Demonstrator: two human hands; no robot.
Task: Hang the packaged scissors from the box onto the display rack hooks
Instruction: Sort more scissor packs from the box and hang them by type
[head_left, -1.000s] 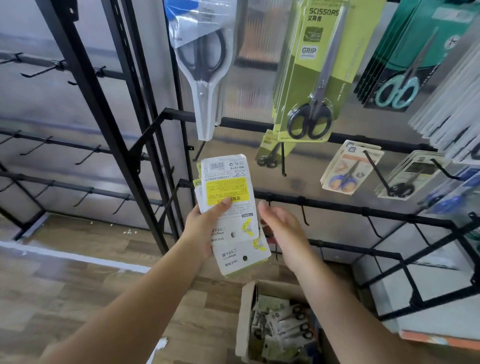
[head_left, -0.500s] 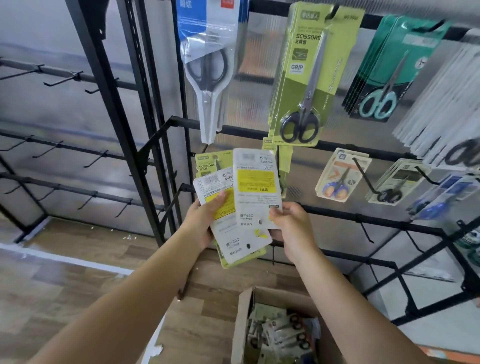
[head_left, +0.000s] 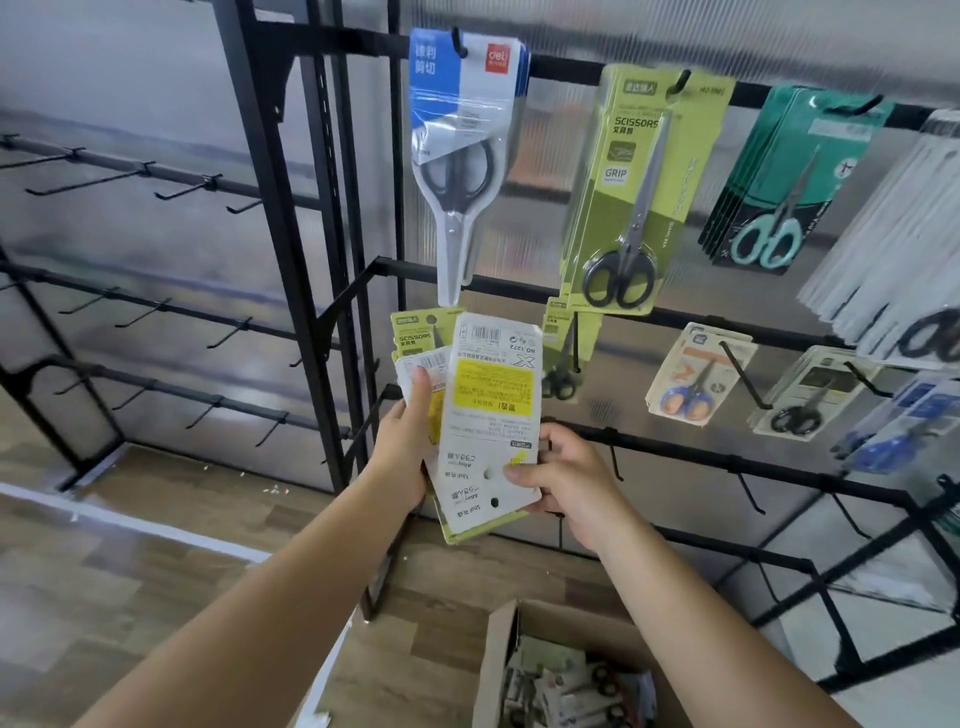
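At centre frame, a packaged scissors card (head_left: 488, 415) is held back-side out and upside down, the right hand (head_left: 566, 475) pinching its lower edge. Just left, the left hand (head_left: 408, 452) grips a fanned stack of cards (head_left: 423, 364). Below sits the open box (head_left: 498, 654); behind stands the black rack (head_left: 675, 317).

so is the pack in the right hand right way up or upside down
Upside down. The pack that the right hand pinches shows its back, its print is inverted, and its hanging hole sits at the bottom, near the fingers.
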